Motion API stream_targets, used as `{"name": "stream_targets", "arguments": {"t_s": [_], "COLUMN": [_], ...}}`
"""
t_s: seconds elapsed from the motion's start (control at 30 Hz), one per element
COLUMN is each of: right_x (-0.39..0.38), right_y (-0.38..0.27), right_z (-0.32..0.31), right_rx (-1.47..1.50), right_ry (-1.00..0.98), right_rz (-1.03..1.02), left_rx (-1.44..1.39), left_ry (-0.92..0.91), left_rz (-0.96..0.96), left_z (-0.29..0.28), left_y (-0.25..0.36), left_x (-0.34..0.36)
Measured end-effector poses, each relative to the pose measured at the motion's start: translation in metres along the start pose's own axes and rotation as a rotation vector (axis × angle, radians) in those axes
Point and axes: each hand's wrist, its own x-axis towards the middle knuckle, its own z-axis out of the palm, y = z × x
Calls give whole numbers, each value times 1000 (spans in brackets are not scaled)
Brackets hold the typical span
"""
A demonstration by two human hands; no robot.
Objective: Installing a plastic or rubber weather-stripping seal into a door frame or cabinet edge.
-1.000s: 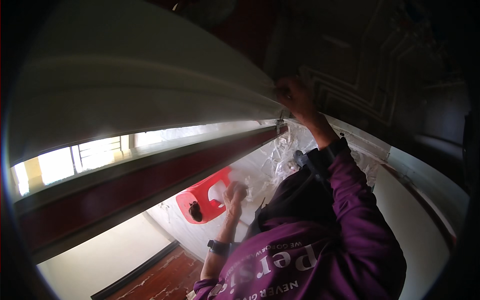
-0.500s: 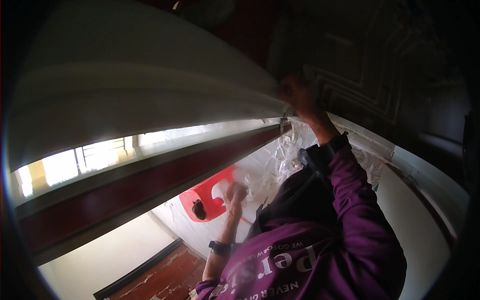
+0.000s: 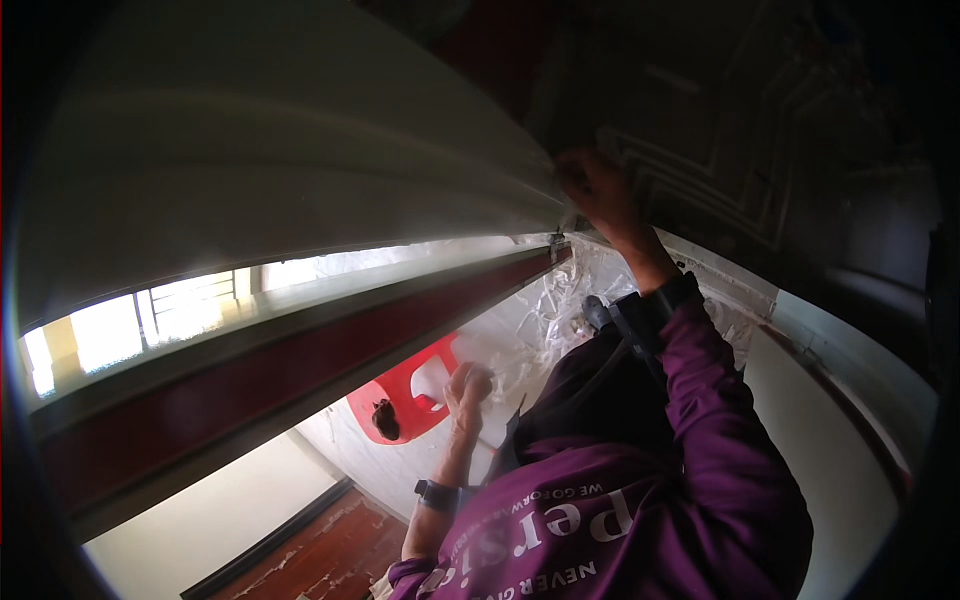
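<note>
One right hand, fingers curled, was at right edge of pale panel, far left; could not tell whether gripping. Left hand was half-curled, contents unclear, just right of red stool. Dark-red beam ran between panel and stool.

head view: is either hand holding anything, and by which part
Cannot be told: the right hand is shadowed at the edge of a broad, pale panel; the left hand is curled, any contents hidden.

Pale lettering, large and small, on purple shirt
</note>
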Motion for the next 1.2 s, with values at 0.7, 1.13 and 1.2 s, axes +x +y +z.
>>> {"name": "stream_targets", "arguments": {"t_s": [0.7, 1.13, 1.2], "right_x": [-3, -10, -10], "right_y": [5, 8, 9], "right_z": [9, 11, 10], "right_rx": [-395, 78, 139], "right_ry": [118, 118, 81], "right_rz": [-230, 42, 51], "left_rx": [151, 71, 92], "left_ry": [-56, 64, 36], "left_rz": [68, 15, 8], "left_z": [-1, -8, -6], "left_y": [18, 2, 1], "left_x": [3, -4, -4]}}
